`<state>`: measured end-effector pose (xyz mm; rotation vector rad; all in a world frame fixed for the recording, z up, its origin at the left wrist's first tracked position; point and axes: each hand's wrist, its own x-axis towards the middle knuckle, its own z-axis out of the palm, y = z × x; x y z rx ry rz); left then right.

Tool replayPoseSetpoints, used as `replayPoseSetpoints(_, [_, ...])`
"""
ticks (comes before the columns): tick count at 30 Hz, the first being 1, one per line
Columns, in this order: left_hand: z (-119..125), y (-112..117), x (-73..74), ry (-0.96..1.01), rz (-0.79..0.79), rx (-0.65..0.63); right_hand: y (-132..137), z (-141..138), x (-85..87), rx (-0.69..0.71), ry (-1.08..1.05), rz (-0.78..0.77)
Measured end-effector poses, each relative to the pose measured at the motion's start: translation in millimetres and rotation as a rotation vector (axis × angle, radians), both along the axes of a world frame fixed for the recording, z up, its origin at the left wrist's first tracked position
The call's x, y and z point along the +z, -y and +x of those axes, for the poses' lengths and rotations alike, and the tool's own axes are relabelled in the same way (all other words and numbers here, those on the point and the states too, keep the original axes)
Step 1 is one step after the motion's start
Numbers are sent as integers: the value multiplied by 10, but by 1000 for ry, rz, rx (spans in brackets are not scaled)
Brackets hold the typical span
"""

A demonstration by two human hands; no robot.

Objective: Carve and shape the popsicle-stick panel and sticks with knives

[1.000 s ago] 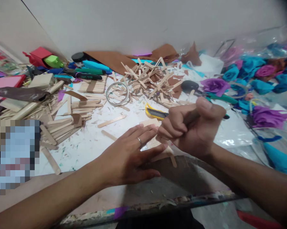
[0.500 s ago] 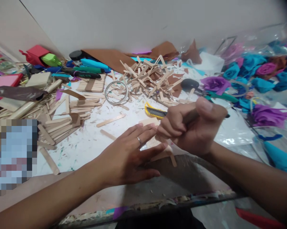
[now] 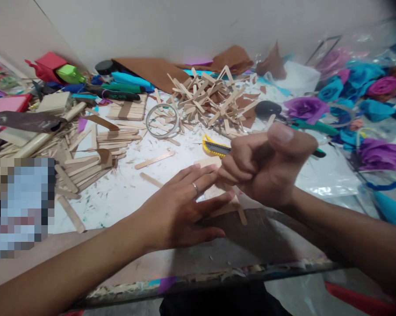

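Note:
My left hand lies flat, fingers stretched, a ring on one finger. Its fingertips rest on pale craft sticks laid together at the table's front, partly hidden beneath both hands. Right beside it, my right hand is closed in a fist, thumb up, with its lower fingers close to the left fingertips. A dark, slim, rod-like tool shows between its curled fingers and palm; the rest of it is hidden. Just behind the right hand lies a yellow box cutter.
A loose heap of craft sticks is at the back middle. A tape roll and stacked sticks lie left of it. Paper flowers crowd the right side. Brown paper lies along the wall. The table edge is in front.
The view has shifted slightly, so things sit a little differently in the picture. Both hands keep nearly the same pose over the craft sticks.

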<state>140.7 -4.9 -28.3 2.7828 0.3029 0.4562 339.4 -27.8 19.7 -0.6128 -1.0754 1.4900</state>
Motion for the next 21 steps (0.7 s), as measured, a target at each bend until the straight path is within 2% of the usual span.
replayPoseSetpoints(5, [0,-10,-5,56,-1,-15,36,-9,-14,-46,45,20])
replayPoseSetpoints(9, [5,-6,-14,17,3,-6,30,-27,-28,-22,29,-8])
replayPoseSetpoints(13, [10,-6,-28,33,13,-14,33,-37,-19,-54,29,12])
replayPoseSetpoints(18, [5,-7,-23,29,13,-10,20,15,-39,44,50,6])
replayPoseSetpoints(21, [-3,-4,-16,36,-1,-7,23,45,-93,42,124,45])
